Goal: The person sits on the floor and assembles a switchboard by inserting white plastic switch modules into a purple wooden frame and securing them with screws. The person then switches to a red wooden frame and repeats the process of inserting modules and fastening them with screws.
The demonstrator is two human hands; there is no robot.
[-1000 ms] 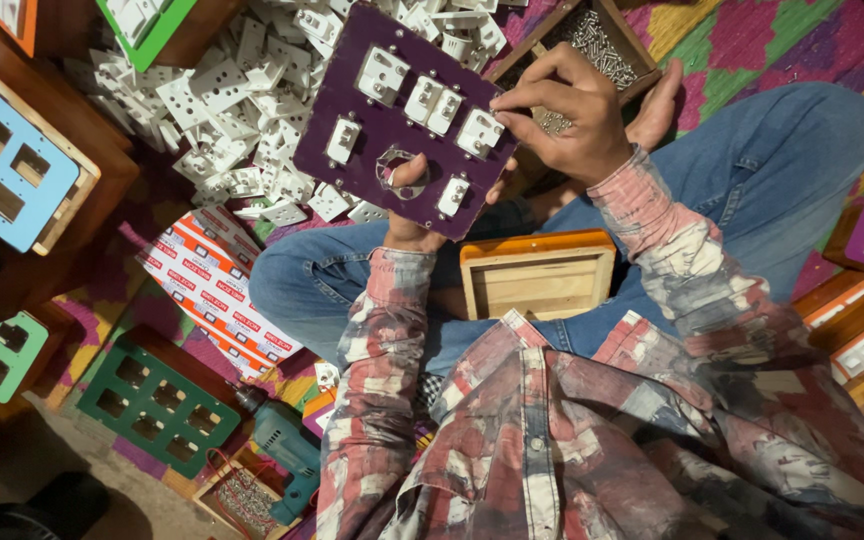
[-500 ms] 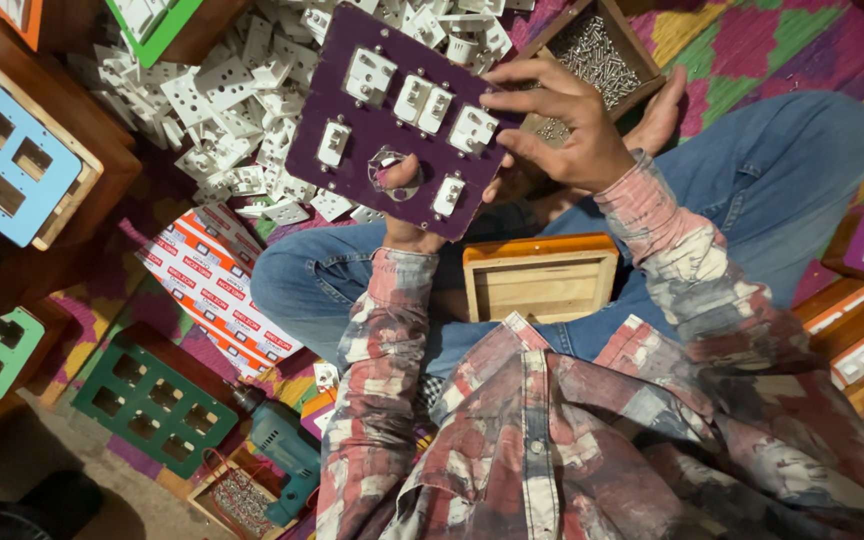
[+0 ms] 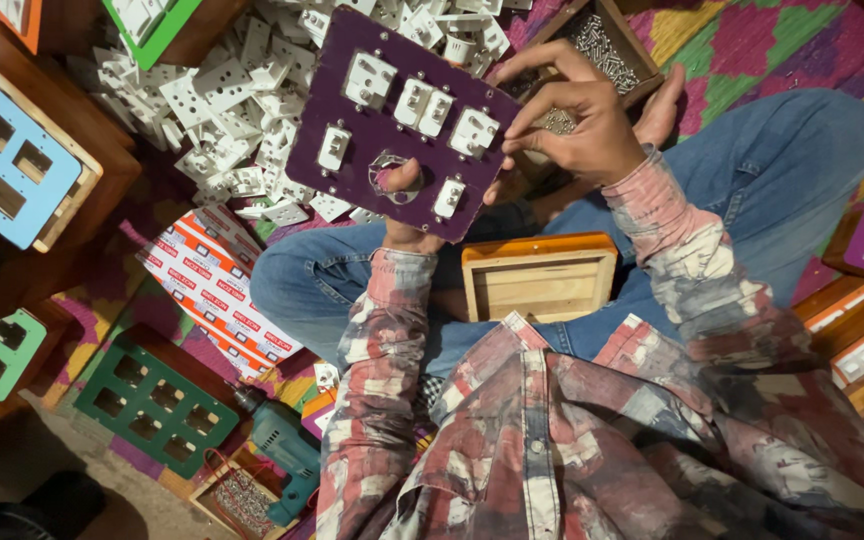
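Purple switch panel (image 3: 392,120) clamped in left hand (image 3: 404,205) grip, right hand (image 3: 582,125) fingertips pinched together at its edge.

Left hand (image 3: 407,205) raised, thumb up, fingers curled in a grip. Right hand (image 3: 582,125) farther right, fingertips (image 3: 512,140) pinched together, wrist bent. Both forearms in patterned sleeves, elbows bent near the body.

Left hand (image 3: 407,215) mostly hidden behind purple board (image 3: 392,120) (1 thumb shows); screw box (image 3: 602,45) partly covered by right hand (image 3: 577,125).
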